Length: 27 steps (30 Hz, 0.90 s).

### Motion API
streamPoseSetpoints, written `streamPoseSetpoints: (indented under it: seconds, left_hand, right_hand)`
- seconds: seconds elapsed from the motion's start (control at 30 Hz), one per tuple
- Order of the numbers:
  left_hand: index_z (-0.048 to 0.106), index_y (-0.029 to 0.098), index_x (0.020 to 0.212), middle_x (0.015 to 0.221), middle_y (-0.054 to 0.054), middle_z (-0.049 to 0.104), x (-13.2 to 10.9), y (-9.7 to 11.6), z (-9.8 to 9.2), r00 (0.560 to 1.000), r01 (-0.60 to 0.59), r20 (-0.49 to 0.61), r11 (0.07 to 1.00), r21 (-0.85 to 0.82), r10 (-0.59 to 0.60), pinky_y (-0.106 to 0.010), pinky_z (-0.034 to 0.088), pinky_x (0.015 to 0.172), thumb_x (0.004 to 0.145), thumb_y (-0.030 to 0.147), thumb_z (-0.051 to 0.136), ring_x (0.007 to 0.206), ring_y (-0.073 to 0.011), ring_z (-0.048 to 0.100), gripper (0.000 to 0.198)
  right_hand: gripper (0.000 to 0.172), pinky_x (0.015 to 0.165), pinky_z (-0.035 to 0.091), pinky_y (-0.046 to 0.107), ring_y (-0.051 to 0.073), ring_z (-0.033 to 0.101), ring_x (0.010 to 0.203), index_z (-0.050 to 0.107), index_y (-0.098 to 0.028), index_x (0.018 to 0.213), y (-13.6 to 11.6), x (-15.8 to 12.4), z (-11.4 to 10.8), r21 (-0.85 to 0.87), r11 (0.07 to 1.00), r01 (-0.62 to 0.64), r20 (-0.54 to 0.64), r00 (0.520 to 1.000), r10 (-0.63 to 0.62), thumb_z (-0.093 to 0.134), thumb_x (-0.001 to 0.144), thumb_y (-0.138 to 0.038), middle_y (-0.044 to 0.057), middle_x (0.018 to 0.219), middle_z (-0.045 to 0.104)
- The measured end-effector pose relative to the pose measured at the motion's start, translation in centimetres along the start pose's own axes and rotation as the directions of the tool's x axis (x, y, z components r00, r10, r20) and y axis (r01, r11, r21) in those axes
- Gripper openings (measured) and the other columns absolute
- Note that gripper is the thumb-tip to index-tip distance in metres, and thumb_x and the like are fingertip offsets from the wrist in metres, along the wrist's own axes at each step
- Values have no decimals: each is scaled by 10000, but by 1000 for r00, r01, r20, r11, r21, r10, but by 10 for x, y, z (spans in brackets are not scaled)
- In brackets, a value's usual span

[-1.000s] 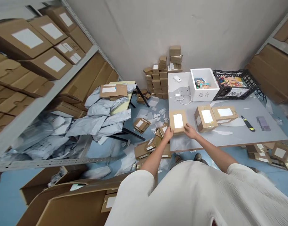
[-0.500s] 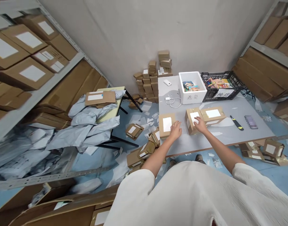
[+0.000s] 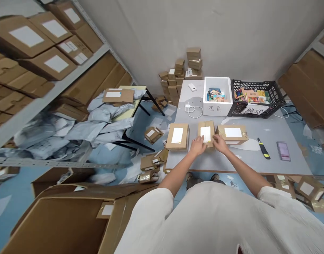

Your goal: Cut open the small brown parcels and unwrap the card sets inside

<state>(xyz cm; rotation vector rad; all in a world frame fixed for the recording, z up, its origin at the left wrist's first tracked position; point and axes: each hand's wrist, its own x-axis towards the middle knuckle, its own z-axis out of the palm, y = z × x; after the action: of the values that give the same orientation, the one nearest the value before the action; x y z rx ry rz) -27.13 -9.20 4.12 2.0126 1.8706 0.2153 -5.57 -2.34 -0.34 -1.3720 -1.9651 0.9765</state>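
Three small cardboard boxes with white labels stand in a row on the grey table (image 3: 248, 164). My left hand (image 3: 198, 145) grips the front left corner of the middle cardboard box (image 3: 209, 127), its fingers lying over the edge of the label. On the opposite side, my right hand (image 3: 220, 144) has its fingers bent against the same box's right front edge. To the left sits another cardboard box (image 3: 172, 144), apart from my hands. The right-hand cardboard box (image 3: 237, 141) is just beyond my right hand.
A white foam bin (image 3: 217, 108) and a black crate (image 3: 264, 112), both holding booklets, line the table's back. A utility knife (image 3: 263, 149) and a phone (image 3: 283, 151) lie at right. A charger cable (image 3: 195, 112) lies behind the boxes. Behind me gapes a large open carton (image 3: 63, 211).
My left hand has left the left box and moved onto the middle one. The middle box now stands apart from the right one, and my right hand has shifted to its right edge.
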Motion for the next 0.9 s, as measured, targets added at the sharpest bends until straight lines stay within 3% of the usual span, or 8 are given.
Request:
streamPoseSetpoints:
  seconds: [0.1,0.2,0.33,0.4,0.53,0.7,0.8,0.9]
  left_hand:
    - [346,160,1721,1717,-227,465,-3,-17,-7,995,93,40,995,-29,-91,-517,371,1259,1082,615,435,1541,-376,504,790]
    - [359,173,1709,1707,-209,495,-8,-42,-16,989,136,72,989,-64,-131,-529,322,1300,1089,576,428,1578,-350,471,742]
    - [467,166,1625,1631,-217,576,-21,-79,-25,965,252,-61,966,-62,-256,-531,346,1279,1098,387,416,1545,-349,505,574]
    - [484,150,1604,1538,-235,647,-28,-93,-26,949,301,-70,951,-72,-306,-519,404,1227,1098,365,416,1471,-357,577,554]
    - [495,148,1598,1429,-225,715,-37,-111,-24,968,245,-38,964,-104,-250,-483,458,1157,1121,427,381,1375,-355,646,564]
    - [523,161,1594,1431,-215,700,-40,-116,-23,986,163,-29,980,-114,-167,-465,468,1130,1128,547,369,1346,-362,639,624]
    - [528,196,1609,1424,-204,683,-42,-117,-24,995,98,-6,990,-100,-99,-466,470,1130,1117,583,396,1344,-367,623,639]
    - [459,187,1660,1438,-219,660,-43,-117,-26,998,62,20,995,-80,-61,-478,481,1116,1121,512,403,1351,-375,608,633]
  right_hand:
    - [533,1059,611,498,270,738,1090,661,-229,1460,-14,2,15,63,998,30,61,998,-34,583,937,-301,143,1439,685]
    - [538,1135,564,519,291,704,1222,651,-232,1485,-32,3,32,46,994,97,118,988,-102,587,960,-331,142,1439,694]
    - [506,1241,466,529,315,602,1408,680,-203,1465,-53,4,50,-51,986,162,190,970,-149,534,1008,-366,161,1477,674]
    - [501,1250,454,526,320,580,1432,689,-204,1462,-61,5,57,-104,982,159,213,968,-135,512,1031,-389,162,1512,650]
    - [498,1243,448,545,338,561,1428,691,-246,1474,-72,7,68,-190,974,125,183,979,-90,509,1049,-431,141,1494,650]
    - [550,1233,447,563,359,550,1433,666,-295,1533,-80,5,73,-254,965,64,138,990,-29,499,1053,-507,130,1543,606]
    - [514,1243,419,605,389,512,1494,725,-310,1471,-84,1,84,-304,949,83,235,972,-9,492,1054,-503,123,1601,588]
    - [501,1241,408,640,411,473,1545,731,-291,1462,-87,-3,103,-339,936,98,326,945,19,488,1058,-459,121,1664,560]
